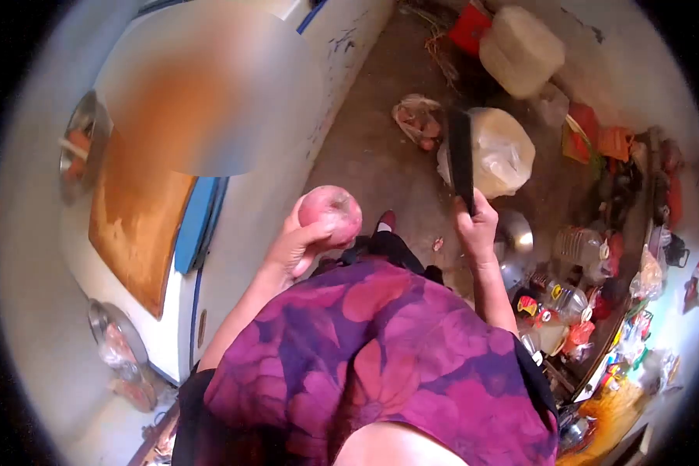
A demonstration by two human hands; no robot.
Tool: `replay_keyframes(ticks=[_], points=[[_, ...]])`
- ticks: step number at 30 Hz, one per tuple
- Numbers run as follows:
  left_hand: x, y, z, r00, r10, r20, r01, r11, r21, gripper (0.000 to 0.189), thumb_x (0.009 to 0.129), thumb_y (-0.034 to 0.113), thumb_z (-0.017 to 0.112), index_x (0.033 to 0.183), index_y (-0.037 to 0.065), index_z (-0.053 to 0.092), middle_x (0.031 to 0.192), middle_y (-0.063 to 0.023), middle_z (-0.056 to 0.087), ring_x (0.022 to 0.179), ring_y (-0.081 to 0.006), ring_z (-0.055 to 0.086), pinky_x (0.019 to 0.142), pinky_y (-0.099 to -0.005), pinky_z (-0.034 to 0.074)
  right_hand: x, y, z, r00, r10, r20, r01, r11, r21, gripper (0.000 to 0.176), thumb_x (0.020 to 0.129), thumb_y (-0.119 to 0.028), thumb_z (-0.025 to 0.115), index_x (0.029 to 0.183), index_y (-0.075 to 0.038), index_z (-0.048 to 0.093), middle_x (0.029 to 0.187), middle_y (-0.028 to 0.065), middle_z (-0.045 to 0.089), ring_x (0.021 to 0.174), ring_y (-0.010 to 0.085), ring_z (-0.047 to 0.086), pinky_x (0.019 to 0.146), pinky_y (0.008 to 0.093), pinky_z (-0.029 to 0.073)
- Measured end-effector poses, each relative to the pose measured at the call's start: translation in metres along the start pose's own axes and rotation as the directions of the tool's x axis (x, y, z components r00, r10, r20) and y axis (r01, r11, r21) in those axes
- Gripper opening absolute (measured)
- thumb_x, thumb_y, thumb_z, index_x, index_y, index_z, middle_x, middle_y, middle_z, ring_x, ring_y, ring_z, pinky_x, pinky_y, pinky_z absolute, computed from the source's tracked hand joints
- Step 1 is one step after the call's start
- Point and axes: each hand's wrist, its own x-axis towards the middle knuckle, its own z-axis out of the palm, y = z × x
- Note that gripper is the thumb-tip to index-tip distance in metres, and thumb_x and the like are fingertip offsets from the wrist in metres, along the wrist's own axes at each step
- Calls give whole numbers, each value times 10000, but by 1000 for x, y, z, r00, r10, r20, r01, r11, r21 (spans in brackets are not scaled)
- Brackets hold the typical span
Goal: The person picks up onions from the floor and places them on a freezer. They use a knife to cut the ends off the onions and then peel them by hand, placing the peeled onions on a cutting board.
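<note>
In the head view, my left hand [289, 247] is wrapped round a large pinkish-red apple [335, 211] in front of my flowered top. The apple's skin looks whole, with a hollow facing up. To the right, my right hand [478, 224] is closed on the handle end of a large dark-bladed knife [460, 151]. Its blade points away from me, over the floor and apart from the apple. The knife's handle is mostly hidden in my fingers.
On the left, a white counter bears a wooden board [128, 248] and a blue flat item [199, 225]; part is blurred. A plastic bag [417, 118], a plastic-covered white container [503, 151], a jug [522, 50] and a metal bowl [516, 237] stand on the floor. Several bottles [567, 301] crowd the right.
</note>
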Motion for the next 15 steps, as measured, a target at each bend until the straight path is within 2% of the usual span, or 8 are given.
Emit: replay_keyframes(ticks=[1, 4, 6, 8, 10, 11, 14, 15], points=[[15, 0, 15, 1000, -23, -1, 23, 999, 25, 657, 675, 117, 745, 1252, 54, 438, 1186, -97, 532, 1098, -230, 532, 942, -401, 468, 5, -4, -11, 998, -25, 53, 28, 998, -53, 282, 793, -36, 588, 1074, -35, 616, 941, 187, 654, 851, 282, 671, 721, 306, 514], [56, -15, 40, 999, -25, 46, 25, 999, 21, 594, 743, 138, 714, 1260, 55, 434, 1195, -104, 528, 1069, -218, 546, 933, -392, 470, 34, -26, -33, 922, -357, 149, 376, 917, -130, 384, 698, -25, 636, 1080, -57, 614, 962, 150, 663, 815, 292, 665, 696, 339, 535], [83, -22, 48, 996, -40, 86, 41, 999, -5, 584, 751, 141, 709, 1260, 56, 436, 1194, -104, 529, 1065, -216, 548, 931, -389, 471, 57, -36, -38, 812, -528, 249, 575, 799, -178, 452, 632, -168, 748, 1052, -79, 604, 756, 79, 624, 655, 257, 629, 570, 361, 507], [103, -24, 59, 995, -49, 91, 49, 999, 8, 574, 759, 144, 703, 1260, 57, 437, 1194, -105, 530, 1061, -215, 550, 929, -387, 472, 74, -47, -41, 762, -561, 323, 621, 774, -122, 517, 593, -252, 766, 1054, -94, 593, 672, 58, 557, 588, 246, 590, 522, 364, 477], [124, -23, 67, 994, -53, 90, 52, 998, 19, 564, 767, 146, 698, 1260, 59, 439, 1193, -105, 531, 1057, -213, 552, 927, -385, 473, 87, -46, -40, 755, -532, 384, 617, 775, -140, 508, 544, -95, 698, 1043, -86, 601, 658, 56, 537, 584, 250, 579, 520, 360, 467], [135, -23, 70, 994, -57, 90, 54, 998, 33, 558, 771, 148, 695, 1260, 59, 440, 1192, -105, 531, 1055, -212, 553, 926, -384, 473, 94, -38, -35, 750, -544, 376, 621, 775, -116, 528, 534, -97, 700, 1051, -83, 595, 647, 55, 519, 574, 249, 570, 513, 352, 460], [171, -18, 78, 992, -72, 108, 64, 995, 78, 543, 783, 152, 687, 1260, 62, 442, 1191, -106, 533, 1049, -209, 556, 922, -380, 474, 114, -27, -31, 792, -514, 329, 587, 790, -177, 447, 608, -215, 711, 1022, -106, 584, 639, 40, 502, 550, 221, 565, 496, 346, 458], [183, -15, 81, 990, -78, 115, 67, 993, 100, 538, 787, 153, 685, 1260, 62, 443, 1191, -106, 534, 1047, -208, 557, 921, -379, 475, 121, -23, -28, 798, -516, 310, 585, 788, -193, 422, 617, -197, 694, 1015, -109, 585, 631, 37, 497, 540, 219, 561, 489, 345, 456]])
